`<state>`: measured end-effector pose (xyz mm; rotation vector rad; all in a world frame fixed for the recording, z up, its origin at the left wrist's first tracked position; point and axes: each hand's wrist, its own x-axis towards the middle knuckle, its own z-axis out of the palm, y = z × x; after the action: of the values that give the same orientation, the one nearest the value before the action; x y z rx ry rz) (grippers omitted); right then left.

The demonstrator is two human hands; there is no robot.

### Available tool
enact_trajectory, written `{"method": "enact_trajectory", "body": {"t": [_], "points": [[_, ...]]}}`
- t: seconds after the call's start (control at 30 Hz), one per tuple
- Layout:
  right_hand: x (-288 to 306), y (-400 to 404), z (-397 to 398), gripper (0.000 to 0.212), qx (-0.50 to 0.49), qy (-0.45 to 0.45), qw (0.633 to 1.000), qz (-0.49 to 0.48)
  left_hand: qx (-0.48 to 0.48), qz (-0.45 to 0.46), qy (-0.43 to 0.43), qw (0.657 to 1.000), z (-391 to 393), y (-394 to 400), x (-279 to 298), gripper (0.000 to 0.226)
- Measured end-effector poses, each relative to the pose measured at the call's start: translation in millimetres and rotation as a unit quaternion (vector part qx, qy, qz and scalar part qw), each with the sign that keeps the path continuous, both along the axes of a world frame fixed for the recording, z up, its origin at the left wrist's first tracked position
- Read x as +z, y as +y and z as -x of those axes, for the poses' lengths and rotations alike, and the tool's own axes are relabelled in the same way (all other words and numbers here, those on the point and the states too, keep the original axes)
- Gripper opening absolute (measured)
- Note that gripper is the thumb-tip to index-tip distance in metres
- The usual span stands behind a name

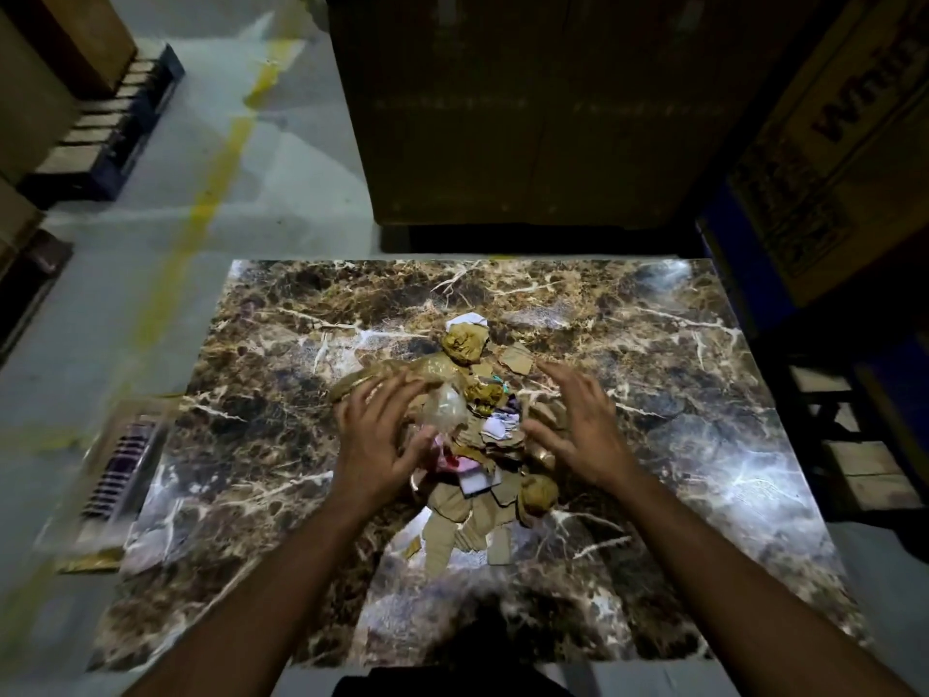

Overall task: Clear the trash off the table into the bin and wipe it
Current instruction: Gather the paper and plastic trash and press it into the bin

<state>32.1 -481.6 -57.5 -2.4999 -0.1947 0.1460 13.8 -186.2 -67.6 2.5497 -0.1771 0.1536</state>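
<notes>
A heap of trash (482, 435) lies in the middle of the dark marble-patterned table (704, 394): crumpled brown tape balls, cardboard scraps, white and pink paper bits and a clear plastic wad. My left hand (377, 430) hovers at the heap's left side, fingers spread and touching the brown wrapping. My right hand (578, 425) is on the heap's right side, fingers spread and held just over the scraps. Neither hand holds anything. A blurred see-through bin (110, 475) stands against the table's left edge.
Large cardboard boxes (528, 108) rise behind the table's far edge and at the right (844, 143). A pallet with boxes (100, 118) sits far left on the grey floor, which has a yellow line (216, 178). A wooden pallet (864, 445) lies right of the table.
</notes>
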Motion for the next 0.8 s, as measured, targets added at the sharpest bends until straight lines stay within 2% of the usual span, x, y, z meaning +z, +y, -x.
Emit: {"method": "enact_trajectory", "body": {"t": [0.1,0.2,0.27,0.4,0.5,0.6,0.73,0.8], "points": [[-19.5,-28.1,14.3,0.072,-0.063,-0.021,0.997,0.024,0.083,0.013,-0.004,0.996,10.5,19.4,-11.7,0.066],[-41.5,-49.2,25.5,0.070,-0.126,0.000,0.991,0.051,0.151,0.085,0.033,0.984,13.2,29.4,-19.4,0.078],[-52.6,-49.0,29.9,0.074,-0.139,0.026,0.989,0.036,0.150,0.120,0.061,0.979,18.8,19.0,-21.2,0.085],[-54.7,-11.5,25.8,0.079,-0.143,0.045,0.988,-0.045,0.132,0.163,0.084,0.974,30.7,-29.3,-20.7,0.084],[-49.0,19.0,15.9,0.062,-0.161,0.044,0.980,-0.106,0.135,0.200,0.075,0.968,25.0,-61.3,-19.5,0.069],[-50.9,35.6,9.8,0.060,-0.145,0.034,0.984,-0.097,0.132,0.234,0.074,0.960,16.8,-79.9,-25.4,0.055],[-49.4,46.8,6.5,0.068,-0.132,0.044,0.986,-0.093,0.149,0.257,0.080,0.951,8.4,-91.3,-36.9,0.057],[-49.4,50.9,4.1,0.065,-0.134,0.029,0.985,-0.105,0.158,0.276,0.084,0.944,2.7,-96.5,-38.7,0.054]]}}
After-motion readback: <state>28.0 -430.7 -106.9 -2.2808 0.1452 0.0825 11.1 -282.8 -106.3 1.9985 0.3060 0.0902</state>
